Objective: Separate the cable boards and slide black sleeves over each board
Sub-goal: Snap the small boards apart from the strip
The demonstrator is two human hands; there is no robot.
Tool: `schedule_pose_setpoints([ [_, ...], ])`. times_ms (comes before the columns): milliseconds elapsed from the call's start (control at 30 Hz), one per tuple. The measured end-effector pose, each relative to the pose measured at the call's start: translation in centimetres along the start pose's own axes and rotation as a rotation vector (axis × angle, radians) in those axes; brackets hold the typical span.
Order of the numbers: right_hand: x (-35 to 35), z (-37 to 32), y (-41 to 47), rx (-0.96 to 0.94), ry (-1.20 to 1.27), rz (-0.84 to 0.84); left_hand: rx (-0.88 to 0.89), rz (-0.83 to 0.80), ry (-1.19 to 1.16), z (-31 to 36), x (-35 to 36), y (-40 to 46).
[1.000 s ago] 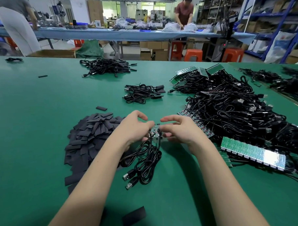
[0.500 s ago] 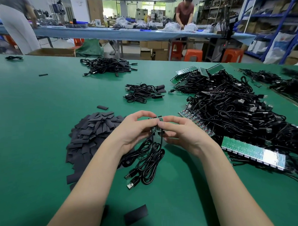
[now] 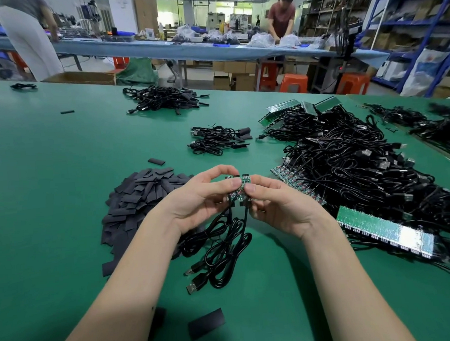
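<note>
Fingers of left hand (image 3: pixel 199 197) and right hand (image 3: pixel 274 204) pinch joined cable boards (image 3: pixel 238 186) above desk (image 3: pixel 51 178); sleeve pile (image 3: pixel 140 199) just left.

Both hands meet at frame centre above the desk (image 3: pixel 51 178), holding small boards (image 3: pixel 241 185). Sleeves (image 3: pixel 140 199) lie heaped left of them. The big cable pile (image 3: pixel 360 169) fills the right.
</note>
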State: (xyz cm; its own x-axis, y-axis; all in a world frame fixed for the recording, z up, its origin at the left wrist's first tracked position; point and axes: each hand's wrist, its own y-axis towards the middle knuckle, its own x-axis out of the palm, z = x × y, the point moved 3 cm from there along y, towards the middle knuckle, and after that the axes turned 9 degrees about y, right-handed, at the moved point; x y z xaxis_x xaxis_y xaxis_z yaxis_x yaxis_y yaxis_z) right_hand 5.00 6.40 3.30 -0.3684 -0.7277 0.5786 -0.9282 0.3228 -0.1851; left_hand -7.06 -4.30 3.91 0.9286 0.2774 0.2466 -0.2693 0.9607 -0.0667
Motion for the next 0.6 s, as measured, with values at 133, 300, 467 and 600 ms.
schedule_pose_setpoints([
  [133, -0.01, 0.13, 0.09, 0.014, -0.003, -0.04, -0.004, -0.015, -0.031, -0.28, 0.04, 0.08],
  [300, 0.0, 0.21, 0.2, 0.038, -0.026, -0.066, -0.018, 0.002, -0.048, -0.31, 0.34, 0.02],
  [467, 0.44, 0.3, 0.03, 0.042, 0.005, -0.088, -0.014, -0.039, -0.134, -0.34, 0.75, -0.13],
  [600, 0.47, -0.19, -0.08, 0.016, -0.02, -0.035, 0.01, 0.07, -0.038, -0.08, 0.12, 0.41],
])
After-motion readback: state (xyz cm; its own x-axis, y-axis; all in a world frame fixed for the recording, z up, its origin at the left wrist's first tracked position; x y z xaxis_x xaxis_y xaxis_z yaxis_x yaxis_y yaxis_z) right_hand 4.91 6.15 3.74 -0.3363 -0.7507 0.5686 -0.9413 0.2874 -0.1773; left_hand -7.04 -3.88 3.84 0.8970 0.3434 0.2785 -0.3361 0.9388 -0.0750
